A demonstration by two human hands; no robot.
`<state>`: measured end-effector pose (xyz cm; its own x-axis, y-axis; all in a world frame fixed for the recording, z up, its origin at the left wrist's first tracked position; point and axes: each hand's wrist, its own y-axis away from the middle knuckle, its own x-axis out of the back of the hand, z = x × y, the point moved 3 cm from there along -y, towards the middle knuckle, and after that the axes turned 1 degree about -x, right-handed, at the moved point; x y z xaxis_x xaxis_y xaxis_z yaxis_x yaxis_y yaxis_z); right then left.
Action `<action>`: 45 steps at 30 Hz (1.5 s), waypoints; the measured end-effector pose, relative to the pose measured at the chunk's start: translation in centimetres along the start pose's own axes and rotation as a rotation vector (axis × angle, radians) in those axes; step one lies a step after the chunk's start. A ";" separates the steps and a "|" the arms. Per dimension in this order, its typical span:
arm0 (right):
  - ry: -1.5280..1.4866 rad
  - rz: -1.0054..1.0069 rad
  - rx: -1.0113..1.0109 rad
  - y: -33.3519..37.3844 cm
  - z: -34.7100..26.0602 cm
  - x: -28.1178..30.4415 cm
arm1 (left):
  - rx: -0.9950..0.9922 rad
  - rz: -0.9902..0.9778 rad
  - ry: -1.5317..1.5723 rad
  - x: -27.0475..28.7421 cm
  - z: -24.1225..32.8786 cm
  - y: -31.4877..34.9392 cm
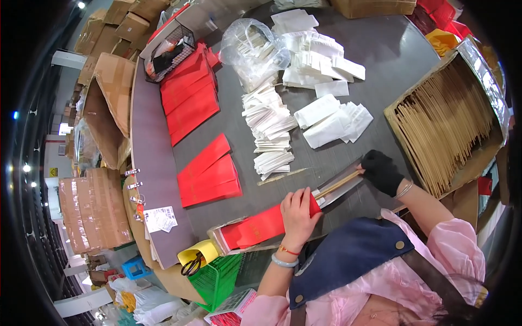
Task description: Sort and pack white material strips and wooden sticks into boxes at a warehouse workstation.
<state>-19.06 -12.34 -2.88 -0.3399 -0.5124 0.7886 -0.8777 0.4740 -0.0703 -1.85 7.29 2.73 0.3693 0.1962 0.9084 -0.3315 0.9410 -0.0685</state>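
My bare left hand grips the right end of a long red paper sleeve, which lies near the table's front edge. My right hand, in a black glove, is closed on the far end of some thin light-brown sticks. Their other end reaches to the mouth of the red sleeve, beside my left thumb. A clear plastic wrapper lies along and under the sticks; whether my right fingers pinch it too I cannot tell.
Red sleeves lie stacked on the left, white paper packets in the middle. An open carton of long brown sticks stands at right. Near the front left are a yellow holder with black-handled scissors and a green basket.
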 end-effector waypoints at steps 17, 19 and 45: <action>0.114 0.025 -0.099 -1.4 -5.4 7.0 | -0.121 0.008 -0.200 10.5 -6.4 -4.7; 0.171 0.006 -0.046 -0.9 -5.8 6.2 | 0.045 0.165 -0.254 8.5 -7.7 -2.6; 0.099 0.339 -0.176 2.5 0.0 9.5 | -0.040 0.250 -0.191 -0.1 -10.7 -5.7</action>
<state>-24.47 -16.05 4.45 -0.5585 -0.2383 0.7945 -0.6473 0.7242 -0.2377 9.33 4.89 -1.36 0.1100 0.3712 0.9220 -0.3554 0.8810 -0.3123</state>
